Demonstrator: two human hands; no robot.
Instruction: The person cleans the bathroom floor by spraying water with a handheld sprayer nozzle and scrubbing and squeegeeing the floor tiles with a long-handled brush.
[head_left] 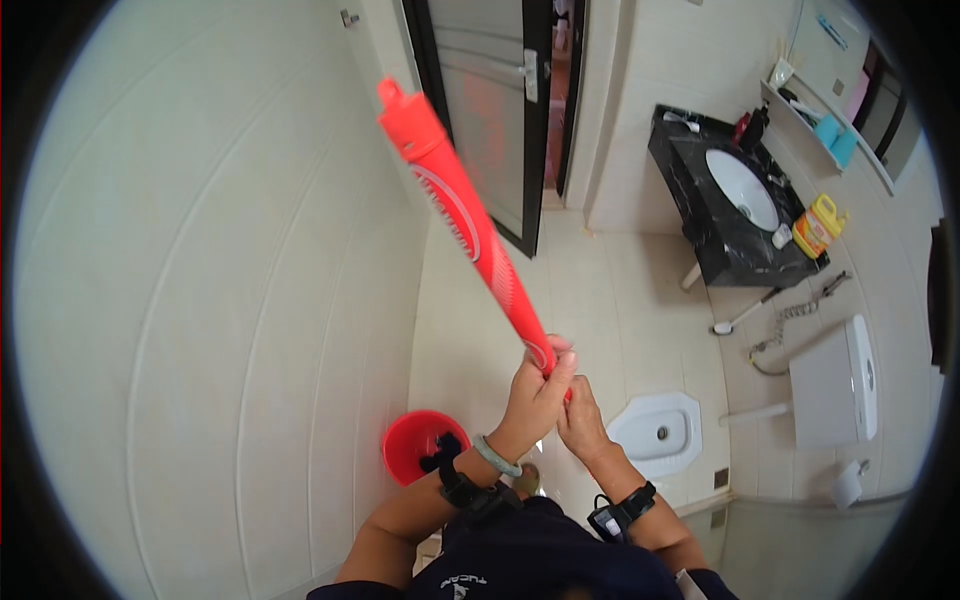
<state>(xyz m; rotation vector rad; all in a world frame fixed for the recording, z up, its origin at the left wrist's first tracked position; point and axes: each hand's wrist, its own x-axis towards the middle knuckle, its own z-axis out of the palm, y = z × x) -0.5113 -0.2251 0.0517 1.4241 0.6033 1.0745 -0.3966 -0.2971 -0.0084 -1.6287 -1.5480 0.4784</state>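
Note:
Both of my hands are closed around a long red handle [478,235], which looks like that of a mop. It points up and away to the left, with a hanging loop at its far end and white patterning along the side. My left hand [535,395] wraps the narrower lower part. Just below and touching it, my right hand [583,418] grips the same handle. Whatever is on the handle's lower end is hidden behind my hands and body. Left of my left forearm, a red bucket [398,450] stands on the floor with something dark inside.
A white squat toilet [655,435] is set in the floor to the right, below a wall cistern [830,385]. Further off is a black washbasin counter [690,185] bearing a yellow bottle [818,227]. A toilet brush [740,318] leans beneath it. A dark-framed door [535,150] stands ajar ahead.

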